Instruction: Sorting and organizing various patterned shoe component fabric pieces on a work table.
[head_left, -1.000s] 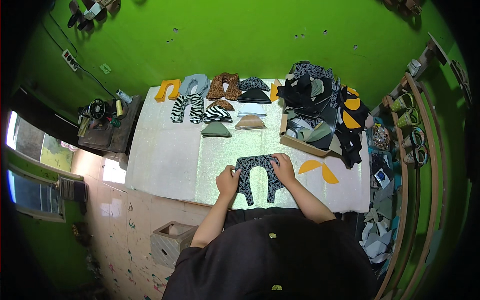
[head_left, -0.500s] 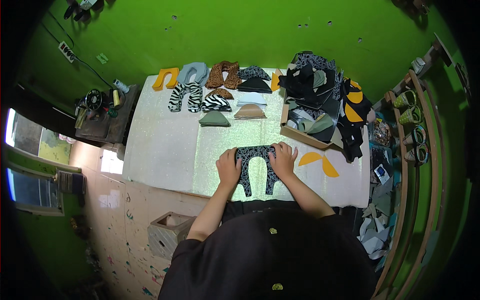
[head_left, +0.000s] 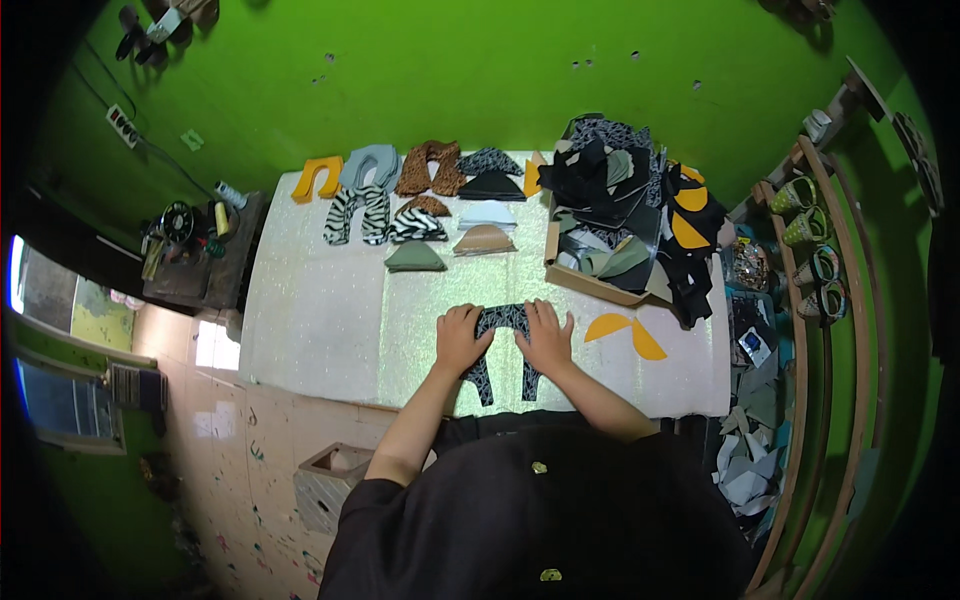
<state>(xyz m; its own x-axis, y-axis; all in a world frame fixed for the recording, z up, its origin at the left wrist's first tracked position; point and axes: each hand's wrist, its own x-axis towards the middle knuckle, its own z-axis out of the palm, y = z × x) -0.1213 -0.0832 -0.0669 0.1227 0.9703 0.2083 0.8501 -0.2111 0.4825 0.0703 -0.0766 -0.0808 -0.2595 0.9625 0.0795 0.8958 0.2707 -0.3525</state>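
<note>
A U-shaped piece of black material with a grey line pattern point(head_left: 504, 317) lies on the white table near my body, its two legs pointing toward me. My left hand point(head_left: 461, 338) grips its left shoulder, fingers curled over the edge. On the opposite shoulder, my right hand point(head_left: 544, 340) has its fingers over the material and its thumb at the inner curve. My palms hide parts of both sides. Right of my right hand lie two yellow curved cut pieces, one flatter point(head_left: 608, 325) and one slanting point(head_left: 648, 341).
U-shaped stacks in yellow point(head_left: 322, 173), grey-blue point(head_left: 371, 160), leopard point(head_left: 429, 162) and zebra point(head_left: 356, 214) print line the table's back left. Several half-round stacks, including green point(head_left: 415, 258) and tan point(head_left: 484, 241), sit beside them. A carton point(head_left: 600, 286) overflows with scraps at the back right.
My hands have come closer together on the patterned piece and cover more of its sides. The whole view has shifted slightly; the stacks and yellow pieces stay in place on the table.
</note>
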